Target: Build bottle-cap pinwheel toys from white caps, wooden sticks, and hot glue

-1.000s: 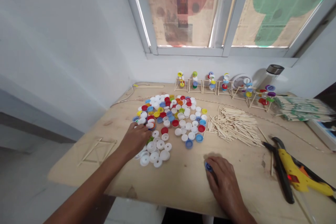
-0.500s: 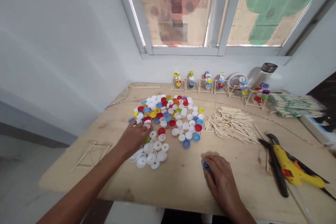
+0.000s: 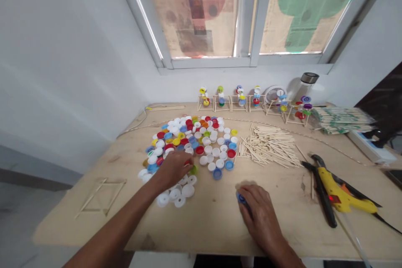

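Left hand [image 3: 172, 168] on bottle caps [image 3: 207, 142]

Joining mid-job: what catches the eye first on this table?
The spread of coloured bottle caps at mid-table, the left hand on its near edge. To its right lies a heap of wooden sticks; nearer the front, the right hand touches a blue cap, and a yellow glue gun lies far right.

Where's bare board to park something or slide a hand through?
Free: front strip between left hand and right hand; patch between right hand and pliers, in front of the stick pile; left side between stick frame and cap spread. Crowded: cap spread, stick pile, model row at the back, glue gun side.
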